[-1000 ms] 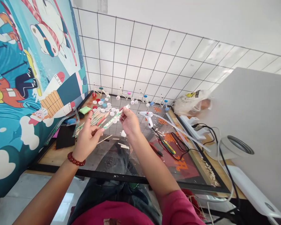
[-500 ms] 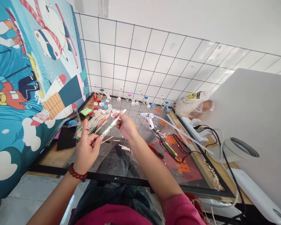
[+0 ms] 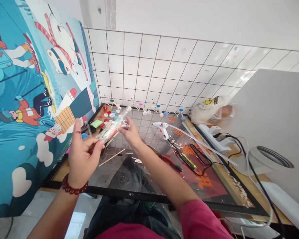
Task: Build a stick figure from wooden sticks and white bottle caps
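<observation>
My left hand (image 3: 83,156), wearing a dark red bead bracelet, pinches the lower end of a clear plastic chopstick wrapper (image 3: 122,114) with green print between thumb and finger. The wrapper slants up and away, smeared by motion. Its index finger points up. My right hand (image 3: 131,134) is to the right of the wrapper, thumb and fingers drawn together by the end of a pile of wrapped chopsticks (image 3: 109,132); what the fingertips hold, if anything, is unclear. One bare wooden stick (image 3: 112,157) lies on the dark glossy tabletop (image 3: 149,166) in front.
Bottle caps (image 3: 107,114) lie behind the pile. Several small stick-and-cap models (image 3: 156,108) stand along the back edge. A white glue gun (image 3: 163,129), a yellow-green cutter (image 3: 188,161), red-handled pliers (image 3: 168,162), cables and a power strip (image 3: 211,137) are at right. Short stick pieces (image 3: 137,160) lie centre.
My hands have moved apart; the left has gone left and the right has let go of the wrapper's upper end. The bare stick now shows in full. The view has shifted slightly.
</observation>
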`<move>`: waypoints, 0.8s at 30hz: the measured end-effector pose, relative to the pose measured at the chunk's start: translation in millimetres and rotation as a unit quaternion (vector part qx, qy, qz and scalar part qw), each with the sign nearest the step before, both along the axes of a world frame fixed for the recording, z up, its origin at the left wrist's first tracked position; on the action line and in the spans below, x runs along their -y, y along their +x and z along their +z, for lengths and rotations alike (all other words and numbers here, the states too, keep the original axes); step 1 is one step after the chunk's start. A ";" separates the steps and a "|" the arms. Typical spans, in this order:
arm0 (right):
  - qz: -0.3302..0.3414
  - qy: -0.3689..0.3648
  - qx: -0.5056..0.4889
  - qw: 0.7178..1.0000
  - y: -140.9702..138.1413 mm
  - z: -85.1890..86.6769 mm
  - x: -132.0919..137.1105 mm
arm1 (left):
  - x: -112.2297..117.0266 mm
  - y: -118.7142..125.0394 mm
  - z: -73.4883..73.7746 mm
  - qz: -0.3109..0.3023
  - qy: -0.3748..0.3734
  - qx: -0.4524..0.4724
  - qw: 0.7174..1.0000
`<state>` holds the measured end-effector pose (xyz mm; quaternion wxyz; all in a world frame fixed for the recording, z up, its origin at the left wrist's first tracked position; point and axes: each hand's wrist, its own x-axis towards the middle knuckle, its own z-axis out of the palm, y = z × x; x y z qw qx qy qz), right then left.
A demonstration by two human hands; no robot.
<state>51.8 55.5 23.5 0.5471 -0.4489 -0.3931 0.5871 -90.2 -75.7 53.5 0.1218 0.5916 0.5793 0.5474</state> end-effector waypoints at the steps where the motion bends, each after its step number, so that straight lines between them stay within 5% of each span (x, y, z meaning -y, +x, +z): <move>1: 0.044 0.068 0.002 0.997 8.5 1.4 12.9 | -7.1 3.8 1.0 -0.034 -0.018 0.019 0.999; 4: 0.157 0.179 -0.059 0.969 42.4 9.0 46.3 | -27.9 13.6 -2.1 -0.140 -0.077 0.068 0.985; 10: 0.092 0.178 0.049 0.979 94.0 28.0 66.5 | -43.2 39.3 -15.6 -0.320 -0.197 0.048 0.925; 14: 0.082 0.244 0.120 0.959 108.2 37.6 65.3 | -35.7 52.0 -14.6 -0.423 -0.260 0.054 0.867; 18: 0.087 0.259 0.134 0.953 112.6 37.8 60.6 | -28.7 58.4 -12.3 -0.474 -0.280 0.055 0.833; 24: 0.106 0.207 0.091 0.968 111.6 23.4 50.4 | -24.7 61.9 -16.4 -0.481 -0.282 0.066 0.828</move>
